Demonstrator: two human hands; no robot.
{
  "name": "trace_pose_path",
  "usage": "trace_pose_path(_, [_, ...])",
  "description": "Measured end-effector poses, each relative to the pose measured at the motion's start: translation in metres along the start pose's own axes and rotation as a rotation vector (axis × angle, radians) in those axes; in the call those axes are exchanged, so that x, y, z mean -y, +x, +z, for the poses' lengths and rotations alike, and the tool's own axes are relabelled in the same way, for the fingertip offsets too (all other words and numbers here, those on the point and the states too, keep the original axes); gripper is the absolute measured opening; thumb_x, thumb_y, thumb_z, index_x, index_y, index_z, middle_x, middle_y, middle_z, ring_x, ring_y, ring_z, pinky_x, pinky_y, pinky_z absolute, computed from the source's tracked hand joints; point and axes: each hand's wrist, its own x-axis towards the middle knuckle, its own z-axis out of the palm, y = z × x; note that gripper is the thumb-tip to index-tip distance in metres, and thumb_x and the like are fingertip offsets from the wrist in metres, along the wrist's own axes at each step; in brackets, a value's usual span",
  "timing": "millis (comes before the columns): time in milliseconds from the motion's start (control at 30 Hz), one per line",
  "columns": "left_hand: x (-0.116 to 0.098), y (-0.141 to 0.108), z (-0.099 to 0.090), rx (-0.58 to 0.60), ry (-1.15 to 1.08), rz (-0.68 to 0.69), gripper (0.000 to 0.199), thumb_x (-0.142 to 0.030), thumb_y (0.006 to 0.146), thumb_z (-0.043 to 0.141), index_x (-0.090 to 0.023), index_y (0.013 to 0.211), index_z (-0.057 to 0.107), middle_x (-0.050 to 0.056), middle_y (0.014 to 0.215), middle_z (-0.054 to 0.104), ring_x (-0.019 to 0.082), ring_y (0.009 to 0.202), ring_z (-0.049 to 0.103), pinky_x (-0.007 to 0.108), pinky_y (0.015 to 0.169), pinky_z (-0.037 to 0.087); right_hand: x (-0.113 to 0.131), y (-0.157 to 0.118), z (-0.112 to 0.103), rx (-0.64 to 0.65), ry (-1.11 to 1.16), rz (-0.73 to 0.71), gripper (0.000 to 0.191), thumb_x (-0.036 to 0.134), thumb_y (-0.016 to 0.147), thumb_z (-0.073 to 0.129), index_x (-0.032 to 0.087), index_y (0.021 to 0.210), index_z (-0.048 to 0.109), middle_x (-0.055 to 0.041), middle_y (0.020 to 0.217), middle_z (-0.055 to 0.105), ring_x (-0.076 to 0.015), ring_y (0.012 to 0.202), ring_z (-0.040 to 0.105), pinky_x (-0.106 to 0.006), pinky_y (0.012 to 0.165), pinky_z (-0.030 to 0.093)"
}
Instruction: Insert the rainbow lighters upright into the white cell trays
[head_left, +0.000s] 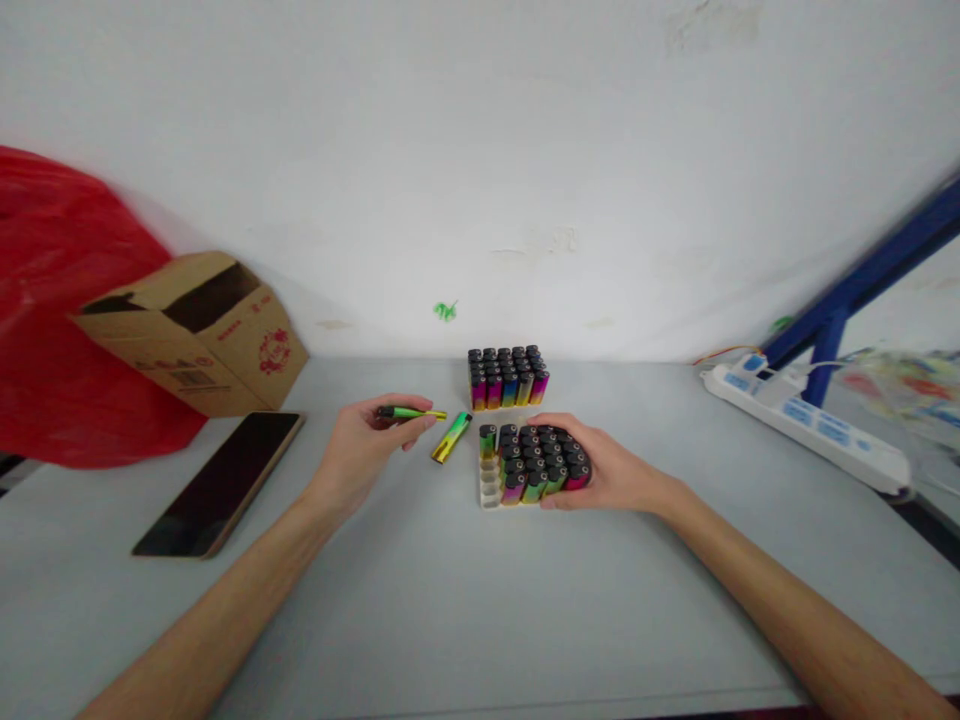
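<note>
One slim metallic green-and-gold lighter (409,412), black-topped, pinched between closed fingers of left hand (360,442). Similar loose green-and-yellow lighter (452,437) lies on pale grey surface (450,610), between hands. Right hand (611,468): fingers wide apart, clasping right end of upright multicoloured black-topped lighters (534,463) in white plastic tray (490,489). Second lighter block (509,380) behind.

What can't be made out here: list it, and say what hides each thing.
All in the head view:
Front lighters: right-hand ones partly covered by the right hand.
Rear lighters: back rows' lower bodies, behind the front row.
Carton: small print, too small and blurred.
Red bag: cut off by the left edge.
Plastic: blurred, cut off by the right edge.
</note>
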Motion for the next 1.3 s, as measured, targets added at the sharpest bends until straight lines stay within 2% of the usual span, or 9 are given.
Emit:
trace_pose_path(200, [0.001, -0.002, 0.004, 0.092, -0.226, -0.083, 0.041, -0.042, 0.072, 0.09, -0.015, 0.1, 0.076, 0.011, 0.109, 0.078, 0.012, 0.073, 0.061, 0.028, 0.072, 0.052, 0.001, 0.001, 0.0, -0.003, -0.008, -0.003, 0.086, 0.042, 0.077, 0.089, 0.027, 0.148, 0.044, -0.0099, 0.138, 0.063, -0.0289, 0.121, 0.065, -0.042, 0.105, 0.053])
trace_pose_path(333, [0.0, -0.006, 0.01, 0.106, -0.212, -0.068, 0.046, -0.049, 0.08, 0.083, -0.016, 0.108, 0.067, 0.007, 0.091, 0.077, 0.013, 0.067, 0.059, 0.027, 0.062, 0.048, 0.003, 0.001, -0.001, -0.001, -0.008, 0.006, 0.085, 0.042, 0.077, 0.089, 0.027, 0.148, 0.044, -0.0103, 0.139, 0.063, -0.0296, 0.121, 0.065, -0.044, 0.105, 0.053])
trace_pose_path(533, [-0.002, -0.008, 0.012, 0.084, 0.044, 0.036, 0.041, -0.057, 0.089, 0.069, -0.016, 0.086, 0.066, -0.002, 0.062, 0.06, 0.012, 0.059, 0.052, 0.026, 0.059, 0.042, 0.003, 0.001, -0.001, 0.002, -0.001, 0.008, 0.086, 0.041, 0.077, 0.089, 0.028, 0.148, 0.044, -0.0095, 0.139, 0.063, -0.0294, 0.122, 0.065, -0.044, 0.107, 0.053])
trace_pose_path(667, [-0.006, -0.011, 0.011, 0.234, -0.022, 0.048, 0.045, -0.064, 0.095, 0.056, -0.02, 0.092, 0.06, -0.005, 0.06, 0.053, 0.015, 0.057, 0.057, 0.028, 0.058, 0.048, 0.004, 0.0, -0.001, 0.001, 0.009, 0.0, 0.085, 0.042, 0.077, 0.089, 0.027, 0.148, 0.044, -0.0094, 0.138, 0.063, -0.0292, 0.12, 0.066, -0.044, 0.106, 0.053])
trace_pose_path(800, [-0.006, -0.013, 0.013, 0.369, 0.005, -0.007, 0.044, -0.067, 0.097, 0.049, -0.024, 0.103, 0.055, -0.009, 0.061, 0.043, 0.009, 0.042, 0.035, 0.021, 0.04, 0.03, 0.003, 0.0, -0.001, -0.001, -0.009, -0.008, 0.085, 0.042, 0.078, 0.088, 0.027, 0.148, 0.043, -0.0104, 0.141, 0.062, -0.0302, 0.124, 0.064, -0.045, 0.107, 0.052])
trace_pose_path(867, [-0.004, -0.014, 0.015, 0.356, 0.1, 0.022, 0.043, -0.067, 0.098, 0.048, -0.024, 0.098, 0.054, -0.009, 0.059, 0.038, 0.009, 0.042, 0.03, 0.021, 0.04, 0.026, 0.003, 0.0, -0.001, -0.003, -0.021, -0.017, 0.086, 0.042, 0.078, 0.088, 0.027, 0.149, 0.042, -0.0106, 0.142, 0.061, -0.0302, 0.126, 0.063, -0.045, 0.108, 0.051])
trace_pose_path(1000, [-0.004, -0.019, 0.02, 0.299, 0.264, 0.098, 0.045, -0.063, 0.099, 0.045, -0.023, 0.079, 0.048, -0.007, 0.057, 0.039, 0.011, 0.048, 0.034, 0.024, 0.046, 0.03, 0.001, 0.001, -0.002, 0.003, -0.024, -0.038, 0.086, 0.042, 0.079, 0.087, 0.027, 0.15, 0.041, -0.0106, 0.142, 0.061, -0.0299, 0.126, 0.063, -0.046, 0.11, 0.05])
trace_pose_path(1133, [-0.005, -0.025, 0.023, 0.303, 0.329, 0.124, 0.03, -0.049, 0.098, 0.045, -0.024, 0.081, 0.047, -0.008, 0.055, 0.036, 0.013, 0.051, 0.035, 0.026, 0.05, 0.028, 0.003, 0.001, -0.001, -0.005, -0.027, -0.028, 0.085, 0.042, 0.079, 0.087, 0.027, 0.15, 0.042, -0.0109, 0.142, 0.06, -0.0307, 0.126, 0.063, -0.046, 0.109, 0.051])
trace_pose_path(1300, [-0.006, -0.03, 0.022, 0.228, 0.49, 0.19, 0.018, -0.042, 0.093, 0.045, -0.025, 0.087, 0.044, -0.009, 0.056, 0.038, 0.015, 0.056, 0.039, 0.028, 0.055, 0.027, 0.005, 0.0, -0.001, 0.003, -0.02, -0.009, 0.085, 0.041, 0.079, 0.087, 0.028, 0.15, 0.042, -0.0105, 0.143, 0.06, -0.0308, 0.126, 0.063, -0.046, 0.109, 0.051])
